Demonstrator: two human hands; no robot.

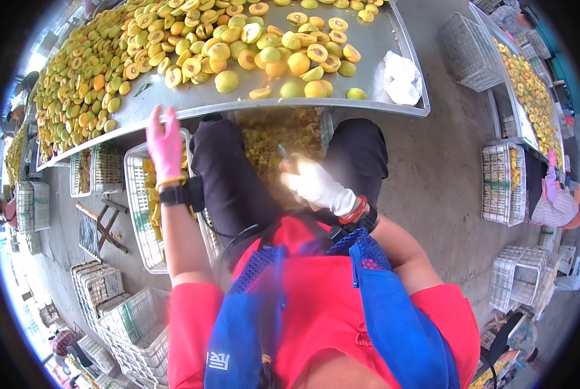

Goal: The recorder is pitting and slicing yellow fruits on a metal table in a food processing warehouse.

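Observation:
My left hand (164,148), in a pink glove, is at the near edge of the metal table (197,102), above a white plastic crate (141,228) holding yellow fruit pieces. Its fingers are blurred and apart, with nothing visible in them. My right hand (319,187) wears a white glove and grips a small hand tool (285,154) over my lap; motion blur hides the tool's exact kind. Halved yellow-green stone fruit (270,54) covers much of the tabletop, some halves showing a brown centre. Between my knees a container of brownish-yellow fruit scraps (282,141) sits below the table edge.
A crumpled white plastic bag (402,78) lies at the table's right corner. Beside me on the left stand a folding stool (102,228) and stacked crates (136,321). Another fruit-laden table (531,87) and a seated person (557,209) are at the right.

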